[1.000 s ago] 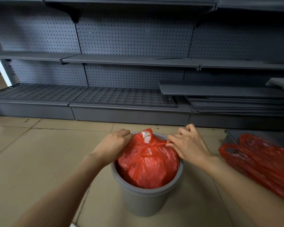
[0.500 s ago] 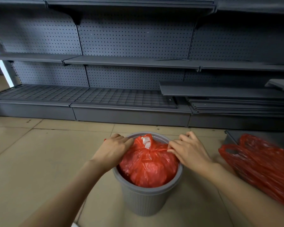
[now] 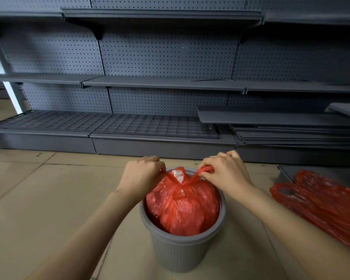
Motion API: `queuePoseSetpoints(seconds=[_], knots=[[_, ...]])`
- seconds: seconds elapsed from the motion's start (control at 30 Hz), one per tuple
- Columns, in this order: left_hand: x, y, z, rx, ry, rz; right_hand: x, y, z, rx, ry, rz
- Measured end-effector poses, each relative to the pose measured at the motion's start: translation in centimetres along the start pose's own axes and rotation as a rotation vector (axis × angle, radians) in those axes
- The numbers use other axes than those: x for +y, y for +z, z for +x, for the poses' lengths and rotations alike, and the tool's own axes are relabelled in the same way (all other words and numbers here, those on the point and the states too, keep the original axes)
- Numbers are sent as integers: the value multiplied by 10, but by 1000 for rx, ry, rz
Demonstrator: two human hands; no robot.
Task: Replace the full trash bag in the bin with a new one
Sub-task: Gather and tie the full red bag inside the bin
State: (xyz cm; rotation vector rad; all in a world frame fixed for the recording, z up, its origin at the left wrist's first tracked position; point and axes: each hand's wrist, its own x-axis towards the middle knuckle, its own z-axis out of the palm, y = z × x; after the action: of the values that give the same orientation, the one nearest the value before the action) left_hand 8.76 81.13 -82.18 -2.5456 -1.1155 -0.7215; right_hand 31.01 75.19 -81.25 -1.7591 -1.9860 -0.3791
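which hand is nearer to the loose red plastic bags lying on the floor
The right hand. It holds a handle of the full red trash bag, on the side toward the loose red plastic bags; the left hand holds the far handle.

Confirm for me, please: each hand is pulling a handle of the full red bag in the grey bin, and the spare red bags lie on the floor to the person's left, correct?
Not quite. The head view shows the spare red bags lying to the person's right, not left. The rest holds: the left hand and right hand each pull a handle of the full red bag in the grey bin.
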Motion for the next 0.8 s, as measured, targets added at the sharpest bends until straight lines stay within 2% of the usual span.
queuePoseSetpoints(seconds=[0.17, 0.3, 0.37, 0.63, 0.8], knots=[[8, -11, 11, 28, -144, -149, -11, -6, 6, -53, 116, 201], [16, -20, 22, 66, -155, -277, -15, -13, 13, -218, 182, 452], [21, -22, 25, 66, -152, -334, -17, -12, 16, -233, 186, 513], [42, -14, 23, 121, 26, -345, -26, 6, 16, -141, 187, 522], [36, -8, 14, 109, 5, -416, -17, 12, 10, -99, 178, 418]])
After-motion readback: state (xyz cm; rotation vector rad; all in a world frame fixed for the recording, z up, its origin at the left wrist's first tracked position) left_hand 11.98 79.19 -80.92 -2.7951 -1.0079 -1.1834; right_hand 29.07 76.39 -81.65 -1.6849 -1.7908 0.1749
